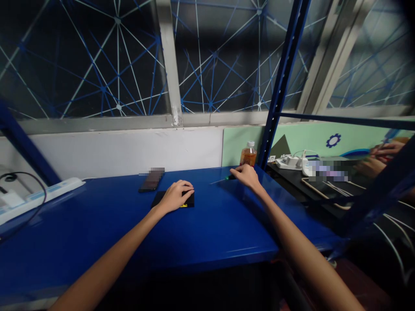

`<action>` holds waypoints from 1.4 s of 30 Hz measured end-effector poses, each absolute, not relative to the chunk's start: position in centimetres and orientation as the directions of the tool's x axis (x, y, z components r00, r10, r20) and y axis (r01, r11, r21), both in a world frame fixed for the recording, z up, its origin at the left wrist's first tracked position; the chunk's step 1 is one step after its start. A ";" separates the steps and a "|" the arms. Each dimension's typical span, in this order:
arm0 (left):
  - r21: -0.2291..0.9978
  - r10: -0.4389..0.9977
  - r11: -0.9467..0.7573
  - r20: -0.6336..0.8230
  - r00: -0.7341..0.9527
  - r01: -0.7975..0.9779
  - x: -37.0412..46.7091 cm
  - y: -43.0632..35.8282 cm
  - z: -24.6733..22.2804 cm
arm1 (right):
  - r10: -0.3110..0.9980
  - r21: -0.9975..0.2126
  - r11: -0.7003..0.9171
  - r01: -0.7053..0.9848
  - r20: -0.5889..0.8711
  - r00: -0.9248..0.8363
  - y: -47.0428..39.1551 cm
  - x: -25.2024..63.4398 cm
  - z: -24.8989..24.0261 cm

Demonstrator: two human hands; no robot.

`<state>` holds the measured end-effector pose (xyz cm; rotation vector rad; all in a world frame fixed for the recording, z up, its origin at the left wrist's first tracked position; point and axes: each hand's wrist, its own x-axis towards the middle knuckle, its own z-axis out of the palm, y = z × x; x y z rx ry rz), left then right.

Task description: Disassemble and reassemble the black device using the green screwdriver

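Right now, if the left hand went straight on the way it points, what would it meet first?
Likely the screwdriver held in the right hand, tip first, though depth is unclear.

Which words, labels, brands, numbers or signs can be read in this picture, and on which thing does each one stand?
No word, brand or number can be read.
Sign: a blue gear on the green panel.
Too small to read: yellow marking on the black flat object under the left hand.
Too blurred to read: white lettering below the dark triangle.
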<state>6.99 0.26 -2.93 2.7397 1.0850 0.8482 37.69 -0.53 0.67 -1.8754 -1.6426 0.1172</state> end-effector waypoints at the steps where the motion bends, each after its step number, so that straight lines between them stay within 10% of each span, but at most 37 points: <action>1: 0.282 0.652 -0.747 0.484 0.584 0.601 7.1 0.2 -2.9 | 0.919 -0.510 0.066 0.857 0.367 0.147 -0.6 37.4 0.7; 8: 0.376 0.664 -0.745 0.485 0.568 0.550 7.7 -0.5 -2.6 | 0.859 -0.515 0.399 0.758 0.500 -0.112 -1.4 35.3 0.5; 42: 0.415 0.632 -0.774 0.558 0.538 0.478 8.0 -0.4 -3.3 | 0.814 -0.472 0.526 0.707 0.520 -0.258 -2.7 34.0 1.2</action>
